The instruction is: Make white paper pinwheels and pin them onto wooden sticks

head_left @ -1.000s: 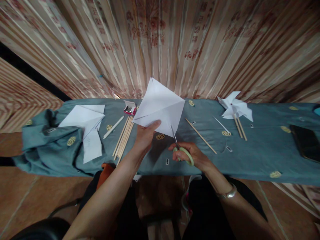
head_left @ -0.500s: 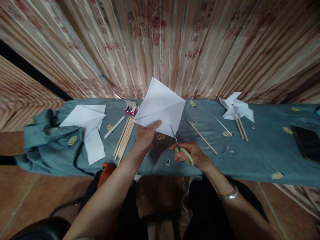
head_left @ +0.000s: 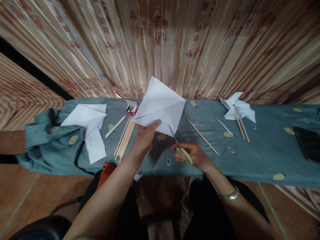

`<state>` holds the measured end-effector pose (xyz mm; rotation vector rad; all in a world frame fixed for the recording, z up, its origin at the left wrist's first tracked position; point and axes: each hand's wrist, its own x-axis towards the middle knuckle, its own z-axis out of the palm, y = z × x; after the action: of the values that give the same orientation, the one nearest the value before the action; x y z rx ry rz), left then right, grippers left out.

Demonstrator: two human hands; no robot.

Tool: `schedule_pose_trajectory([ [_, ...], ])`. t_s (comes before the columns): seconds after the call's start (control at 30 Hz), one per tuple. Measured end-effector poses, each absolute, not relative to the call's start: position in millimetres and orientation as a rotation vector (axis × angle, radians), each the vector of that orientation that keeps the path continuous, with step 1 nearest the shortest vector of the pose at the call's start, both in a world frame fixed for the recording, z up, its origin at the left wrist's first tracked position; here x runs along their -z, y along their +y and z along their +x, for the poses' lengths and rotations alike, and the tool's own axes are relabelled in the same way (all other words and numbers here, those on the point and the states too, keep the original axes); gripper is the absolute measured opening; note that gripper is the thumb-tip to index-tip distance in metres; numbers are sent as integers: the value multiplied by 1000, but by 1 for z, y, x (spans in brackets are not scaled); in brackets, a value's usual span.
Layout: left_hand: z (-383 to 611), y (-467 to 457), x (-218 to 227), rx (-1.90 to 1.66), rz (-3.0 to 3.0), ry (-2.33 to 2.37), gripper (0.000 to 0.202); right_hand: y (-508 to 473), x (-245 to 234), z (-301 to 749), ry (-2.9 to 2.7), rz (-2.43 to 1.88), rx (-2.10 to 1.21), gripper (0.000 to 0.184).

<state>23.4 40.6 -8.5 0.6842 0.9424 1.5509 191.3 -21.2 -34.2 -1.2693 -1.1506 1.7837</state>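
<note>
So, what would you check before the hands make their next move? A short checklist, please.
1. Left hand holds the white paper: ok.
2. Right hand holds the scissors: ok.
3. Blade at the paper's lower corner: ok.
4. Left thumb apart from the blade: ok, a gap shows.
5. Lone wooden stick clear of the scissors: ok.
6. Depth of any cut there: cannot tell.
</note>
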Motion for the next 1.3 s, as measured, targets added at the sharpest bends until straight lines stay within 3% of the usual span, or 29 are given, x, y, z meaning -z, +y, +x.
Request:
schedule_pose_trajectory([
  [0.5,26,35,16,-1497,750,976,38,-20,34,189,-1168,-1237,-1744,42],
  [1.3,24,32,17,-1439,719,990,40,-16,39,184,-1160,-1211,-1731,45],
])
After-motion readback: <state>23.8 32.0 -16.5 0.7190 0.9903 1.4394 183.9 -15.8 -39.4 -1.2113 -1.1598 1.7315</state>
